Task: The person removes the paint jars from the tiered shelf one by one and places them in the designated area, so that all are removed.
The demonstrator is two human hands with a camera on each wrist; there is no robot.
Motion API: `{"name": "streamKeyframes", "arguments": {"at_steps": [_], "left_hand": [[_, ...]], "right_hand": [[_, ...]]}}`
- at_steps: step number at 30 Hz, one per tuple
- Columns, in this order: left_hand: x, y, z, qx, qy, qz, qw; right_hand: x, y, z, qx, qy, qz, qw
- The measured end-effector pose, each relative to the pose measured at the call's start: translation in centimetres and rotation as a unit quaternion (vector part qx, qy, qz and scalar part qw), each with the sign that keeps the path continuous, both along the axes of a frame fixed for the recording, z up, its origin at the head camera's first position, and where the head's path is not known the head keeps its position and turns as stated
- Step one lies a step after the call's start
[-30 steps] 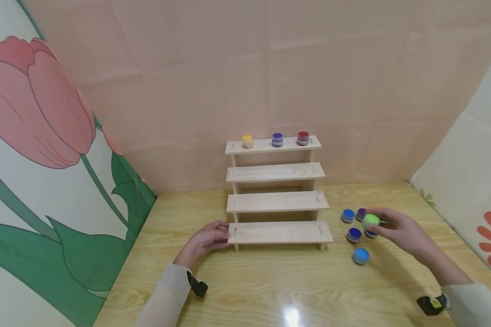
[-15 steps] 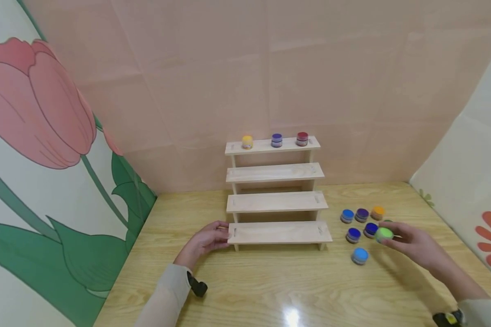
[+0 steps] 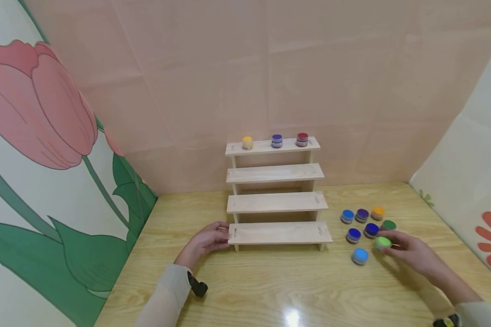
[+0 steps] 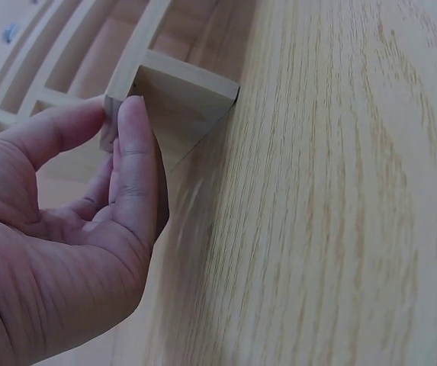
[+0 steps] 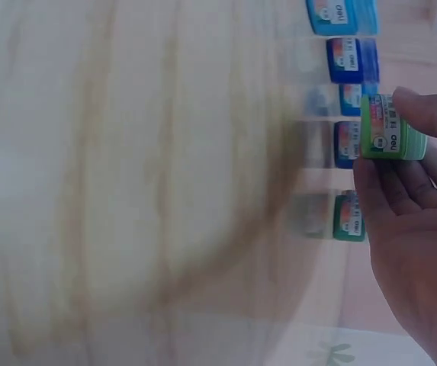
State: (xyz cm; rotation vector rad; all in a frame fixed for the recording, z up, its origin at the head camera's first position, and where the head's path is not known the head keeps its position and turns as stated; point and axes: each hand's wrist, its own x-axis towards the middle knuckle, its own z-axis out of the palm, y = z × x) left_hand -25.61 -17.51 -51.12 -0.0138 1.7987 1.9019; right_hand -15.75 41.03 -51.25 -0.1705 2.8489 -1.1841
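Light-green jar (image 3: 383, 244) brought nearer, pinched in right hand (image 3: 413, 253) (left hand (image 3: 206, 239) pinches bottom shelf (image 3: 280, 233) at left end).

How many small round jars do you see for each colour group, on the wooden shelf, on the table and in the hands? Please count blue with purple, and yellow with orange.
Blue or purple round jars: 6
Green round jars: 2
Yellow or orange round jars: 2
Red round jar: 1
Total: 11

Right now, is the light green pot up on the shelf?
No, the right hand holds the light green pot, to the right of the shelf.
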Motion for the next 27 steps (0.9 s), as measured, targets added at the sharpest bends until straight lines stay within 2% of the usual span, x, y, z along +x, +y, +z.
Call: {"name": "streamKeyframes", "arguments": {"at_steps": [6, 12, 21, 27], "left_hand": [[-0.1, 0.1, 0.0, 0.0, -0.004, 0.001, 1.0], [-0.2, 0.0, -0.2, 0.001, -0.001, -0.003, 1.0], [-0.2, 0.0, -0.2, 0.005, -0.001, -0.007, 1.0], [-0.2, -0.1, -0.2, 0.002, 0.0, -0.003, 1.0]], "right_hand": [[0.0, -0.1, -0.7, -0.003, 0.008, 0.003, 1.0], [-0.4, 0.0, -1.2, 0.009, -0.001, 0.007, 0.9999], [-0.3, 0.0, -1.1, 0.007, 0.005, 0.019, 0.9998], [-0.4, 0.1, -0.3, 0.027, 0.013, 0.02, 0.9993]]}}
